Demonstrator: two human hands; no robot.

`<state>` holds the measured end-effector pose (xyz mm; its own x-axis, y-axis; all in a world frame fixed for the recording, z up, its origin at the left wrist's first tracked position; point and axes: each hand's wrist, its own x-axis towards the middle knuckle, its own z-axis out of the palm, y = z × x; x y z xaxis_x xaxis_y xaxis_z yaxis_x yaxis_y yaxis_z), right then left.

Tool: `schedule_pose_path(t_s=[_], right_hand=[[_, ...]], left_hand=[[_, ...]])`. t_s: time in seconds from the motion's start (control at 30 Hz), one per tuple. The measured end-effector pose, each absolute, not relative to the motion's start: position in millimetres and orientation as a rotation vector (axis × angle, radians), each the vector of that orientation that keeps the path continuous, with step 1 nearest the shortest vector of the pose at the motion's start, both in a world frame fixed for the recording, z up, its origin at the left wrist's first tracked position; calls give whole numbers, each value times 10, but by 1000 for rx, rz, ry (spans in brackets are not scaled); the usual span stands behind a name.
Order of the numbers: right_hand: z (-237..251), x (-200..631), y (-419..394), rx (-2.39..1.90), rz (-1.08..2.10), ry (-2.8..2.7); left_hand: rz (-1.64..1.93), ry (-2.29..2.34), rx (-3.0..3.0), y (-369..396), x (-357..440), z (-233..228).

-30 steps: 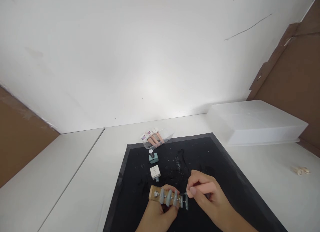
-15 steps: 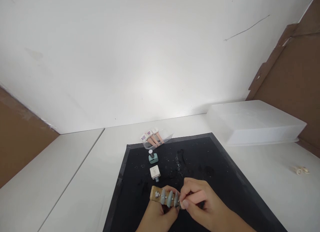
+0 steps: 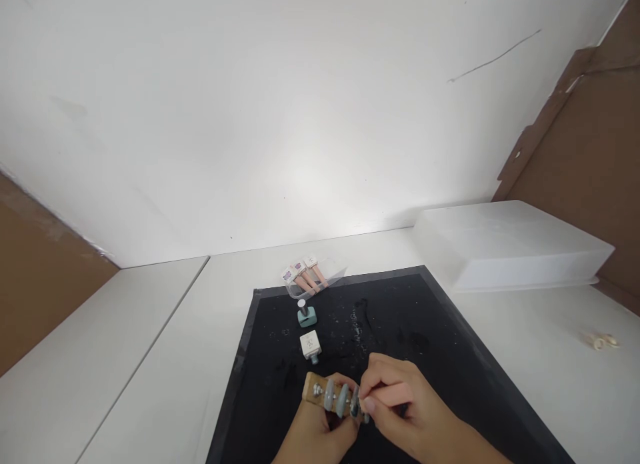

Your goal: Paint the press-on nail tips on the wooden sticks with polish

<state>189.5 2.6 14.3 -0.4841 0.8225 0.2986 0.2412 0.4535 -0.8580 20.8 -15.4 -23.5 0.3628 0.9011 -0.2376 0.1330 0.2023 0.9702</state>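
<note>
A white worktop (image 3: pixel 150 357) fills the lower frame, a black mat (image 3: pixel 430 344) at bottom centre. Over the mat's near edge, the left hand (image 3: pixel 313 437) grips a wooden nail holder (image 3: pixel 330 394) carrying blue-grey nail tips. The right hand (image 3: pixel 405 411) pinches a pink brush handle (image 3: pixel 395 395) against the tips.

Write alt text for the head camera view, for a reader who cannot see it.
A person's left hand holds a wooden stick carrying a row of pale blue fake nails, while the right hand holds a pink brush handle against them over a black mat. Two small polish bottles stand farther back on the mat, and a white plastic box sits on the white table.
</note>
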Motion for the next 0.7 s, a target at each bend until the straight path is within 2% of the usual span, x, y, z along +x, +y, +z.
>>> schedule_pose_path(t_s=[0.7], right_hand=[[96,1883,27,-937,793,-1817]], left_hand=[[721,1132,1139,-212,194,-222]])
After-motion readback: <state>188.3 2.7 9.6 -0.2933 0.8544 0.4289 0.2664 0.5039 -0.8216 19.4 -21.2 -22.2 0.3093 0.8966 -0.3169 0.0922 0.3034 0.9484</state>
